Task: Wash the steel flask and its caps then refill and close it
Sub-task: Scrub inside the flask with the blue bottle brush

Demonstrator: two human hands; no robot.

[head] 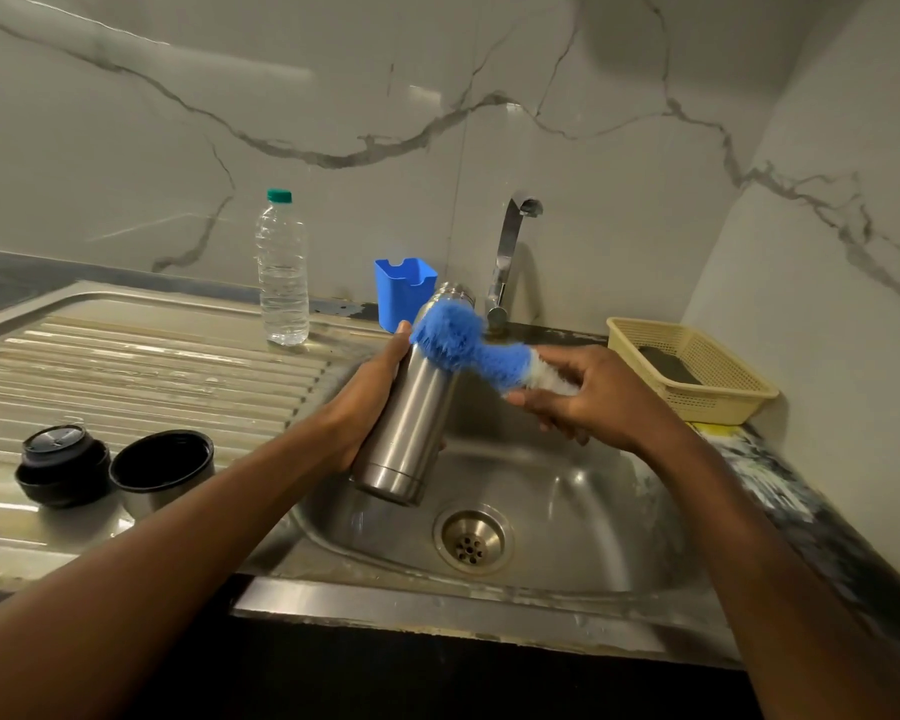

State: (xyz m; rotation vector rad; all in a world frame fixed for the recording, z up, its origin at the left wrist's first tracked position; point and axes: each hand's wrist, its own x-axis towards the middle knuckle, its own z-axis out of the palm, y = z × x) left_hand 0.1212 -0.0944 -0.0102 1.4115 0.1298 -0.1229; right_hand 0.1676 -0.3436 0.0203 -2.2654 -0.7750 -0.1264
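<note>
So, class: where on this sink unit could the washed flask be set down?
The ribbed drainboard is bare between the plastic bottle and the two caps. The basin floor around the drain is free too. The back ledge by the tap is crowded.

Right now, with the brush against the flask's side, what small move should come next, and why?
Probably draw the blue brush down the steel flask: its bristles touch only the shoulder, while the left hand holds the body tilted over the sink.

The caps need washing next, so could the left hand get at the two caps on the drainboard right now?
Probably not yet: the left hand grips the steel flask over the sink. Nothing blocks the way to the caps, so it must free itself first.
</note>
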